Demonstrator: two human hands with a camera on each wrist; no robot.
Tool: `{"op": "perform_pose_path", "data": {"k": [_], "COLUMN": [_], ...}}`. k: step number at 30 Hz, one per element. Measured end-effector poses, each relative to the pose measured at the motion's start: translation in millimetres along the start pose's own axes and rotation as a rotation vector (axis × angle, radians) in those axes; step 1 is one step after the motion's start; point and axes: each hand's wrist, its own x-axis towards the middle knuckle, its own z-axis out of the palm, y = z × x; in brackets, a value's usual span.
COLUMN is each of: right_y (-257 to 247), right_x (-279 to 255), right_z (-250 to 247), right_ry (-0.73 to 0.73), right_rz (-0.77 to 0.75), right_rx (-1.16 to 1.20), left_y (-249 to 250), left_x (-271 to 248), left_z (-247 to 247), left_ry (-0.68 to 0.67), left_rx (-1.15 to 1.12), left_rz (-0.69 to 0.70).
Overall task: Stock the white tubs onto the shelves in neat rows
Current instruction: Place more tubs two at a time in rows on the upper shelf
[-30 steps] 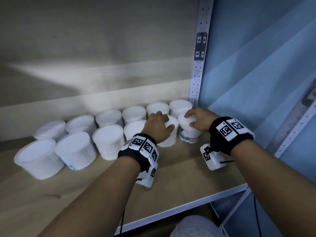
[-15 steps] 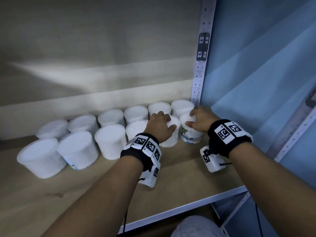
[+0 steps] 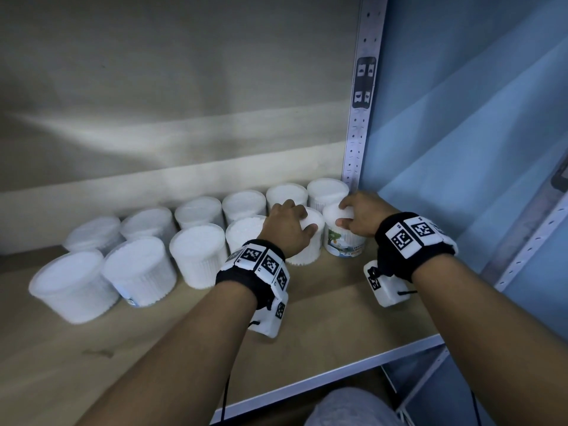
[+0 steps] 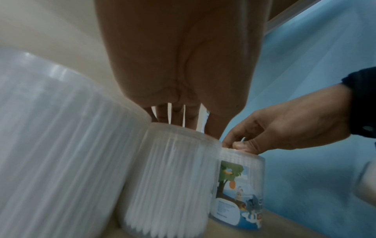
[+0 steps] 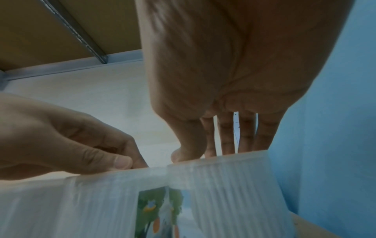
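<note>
Two rows of white tubs stand on the wooden shelf (image 3: 322, 327). My left hand (image 3: 287, 227) grips the lid of a plain white tub (image 3: 307, 250) in the front row, fingers curled over its top (image 4: 175, 177). My right hand (image 3: 359, 218) grips the rightmost front tub, the one with a picture label (image 3: 344, 244), from above; thumb and fingers curl over its rim (image 5: 223, 193). Both tubs stand upright on the board, side by side, just in front of the back row (image 3: 285, 195).
More white tubs (image 3: 138, 269) fill the front row to the left. A perforated metal upright (image 3: 358, 118) and a blue wall (image 3: 461, 149) close the right side. The shelf's metal front edge (image 3: 338, 370) runs below my wrists.
Both hands slid their tubs a little further back toward the rear row and the upright. The grips stay the same.
</note>
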Motion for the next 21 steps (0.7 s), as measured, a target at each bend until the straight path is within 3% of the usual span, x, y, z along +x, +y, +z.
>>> {"op": "perform_pose_path", "data": {"k": [9, 21], "right_y": [-5.7, -9.1], "right_x": [-1.1, -2.0], "right_z": [-6.9, -11.3], "right_ry": [-0.026, -0.054], "right_rz": [-0.005, -0.019], "right_rx": [-0.068, -0.116], "left_y": [1.3, 2.8], "left_x": [1.4, 5.8], "left_z": [-6.2, -38.4], "left_ry": [-0.063, -0.368], "left_rx": [0.038, -0.015], "left_rz": [0.031, 0.131]}}
